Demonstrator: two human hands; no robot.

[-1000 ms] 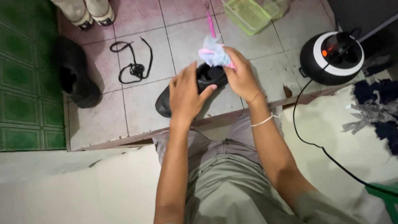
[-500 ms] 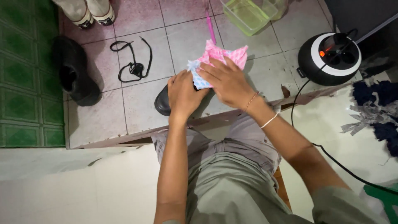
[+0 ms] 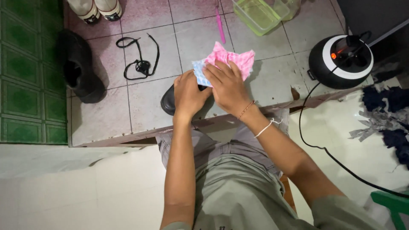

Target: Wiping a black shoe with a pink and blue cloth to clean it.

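Observation:
A black shoe [image 3: 168, 101] sits on the tiled floor in front of my knees, mostly hidden under my hands. My left hand [image 3: 188, 94] grips the shoe from above. My right hand [image 3: 228, 85] lies flat on a pink and light blue checked cloth [image 3: 228, 60], pressing it onto the shoe's far end. The cloth is spread out and pokes past my fingertips. I sit with grey trousers [image 3: 236, 191] in view below.
A second black shoe [image 3: 79, 68] stands at the left by a green mat [image 3: 25, 72]. A black lace [image 3: 138, 57] lies loose on the tiles. A green plastic tub [image 3: 257, 15], a pink toothbrush [image 3: 220, 21], a round black-and-white appliance [image 3: 341, 59] with a cord, and another person's white shoes [image 3: 96, 8] are around.
The cloth was bunched up in my right hand above the shoe; it has since been spread out and pressed flat on the shoe. My left hand stays on the shoe.

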